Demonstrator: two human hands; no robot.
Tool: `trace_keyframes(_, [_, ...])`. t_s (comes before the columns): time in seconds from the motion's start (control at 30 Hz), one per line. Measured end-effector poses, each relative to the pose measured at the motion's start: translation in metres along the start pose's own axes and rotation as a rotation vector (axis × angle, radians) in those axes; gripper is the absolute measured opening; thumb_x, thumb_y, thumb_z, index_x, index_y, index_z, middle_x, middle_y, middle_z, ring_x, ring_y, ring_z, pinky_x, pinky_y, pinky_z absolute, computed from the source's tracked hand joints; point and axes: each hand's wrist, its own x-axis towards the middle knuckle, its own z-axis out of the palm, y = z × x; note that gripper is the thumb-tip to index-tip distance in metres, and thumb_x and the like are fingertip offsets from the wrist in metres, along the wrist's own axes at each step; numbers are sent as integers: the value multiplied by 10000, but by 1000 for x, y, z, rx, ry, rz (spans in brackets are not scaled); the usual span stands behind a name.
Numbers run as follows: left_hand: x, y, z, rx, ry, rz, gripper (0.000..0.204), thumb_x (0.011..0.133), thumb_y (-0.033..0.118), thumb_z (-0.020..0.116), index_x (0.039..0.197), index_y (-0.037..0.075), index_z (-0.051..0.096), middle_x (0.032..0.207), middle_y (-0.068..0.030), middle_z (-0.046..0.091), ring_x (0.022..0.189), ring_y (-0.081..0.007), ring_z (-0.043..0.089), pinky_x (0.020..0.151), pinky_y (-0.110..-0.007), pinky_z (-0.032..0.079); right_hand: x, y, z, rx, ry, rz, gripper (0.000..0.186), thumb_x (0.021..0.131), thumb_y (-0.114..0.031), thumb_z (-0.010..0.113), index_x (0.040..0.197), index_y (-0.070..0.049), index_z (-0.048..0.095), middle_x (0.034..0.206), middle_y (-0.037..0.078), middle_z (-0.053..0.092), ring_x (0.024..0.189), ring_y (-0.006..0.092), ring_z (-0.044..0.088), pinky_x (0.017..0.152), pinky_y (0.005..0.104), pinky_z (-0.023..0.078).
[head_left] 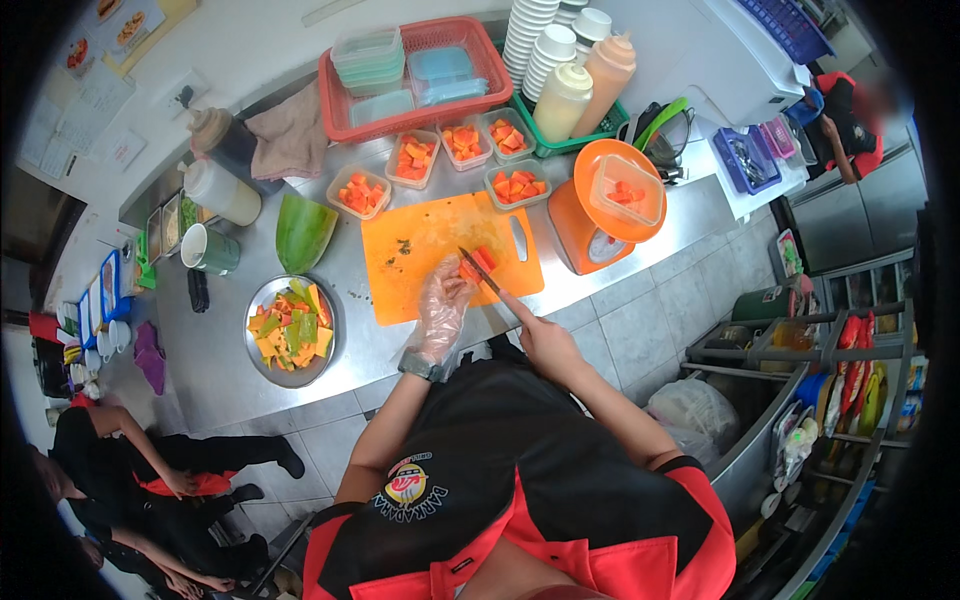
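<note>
Orange fruit (485,258) is pinched in the gloved left hand (443,300) over the cutting board (398,288). The right hand (551,350) grips a knife (494,286).

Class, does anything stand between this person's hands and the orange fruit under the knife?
Only the clear glove separates the left hand from the orange fruit it holds. Between the right hand and the fruit is just the knife it grips, its blade across the fruit.
</note>
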Motion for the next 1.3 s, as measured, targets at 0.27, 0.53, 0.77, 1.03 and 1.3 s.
trace_keyframes(0.27, [42,39,-21,889,-389,517,710,706,-126,540,1368,124,481,1331,-167,498,1132,-333,536,974,-382,429,-19,1,-21,188,140,58,737,880,-41,503,1499,-323,219,845,246,632,773,428,635,726,502,508])
trace_keyframes(0.53, [91,62,-10,1079,-957,394,653,708,31,673,1330,164,527,1381,-168,470,1286,-341,429,1062,-409,360,-27,21,-19,157,63,141,726,873,-41,486,1497,-312,232,785,262,627,753,440,628,708,523,494])
trace_keyframes(0.77, [79,73,-6,922,-750,308,646,664,98,777,1265,52,543,1180,-156,550,1148,-349,514,989,-404,428,-27,25,-9,242,81,95,701,888,-69,480,1500,-292,219,778,283,620,746,450,623,699,528,490])
trace_keyframes(1.03, [36,38,7,826,-240,219,774,668,92,804,1352,-5,454,1190,-195,476,1115,-358,517,927,-393,463,-5,23,7,167,36,70,697,900,-93,481,1506,-289,197,769,269,629,722,437,632,693,533,499])
trace_keyframes(1.3, [15,23,-8,504,-174,19,872,666,-86,741,1444,49,372,1238,-102,413,832,-132,529,729,-232,523,-2,16,6,103,84,39,705,887,-85,493,1500,-307,223,791,235,643,704,416,642,670,527,513])
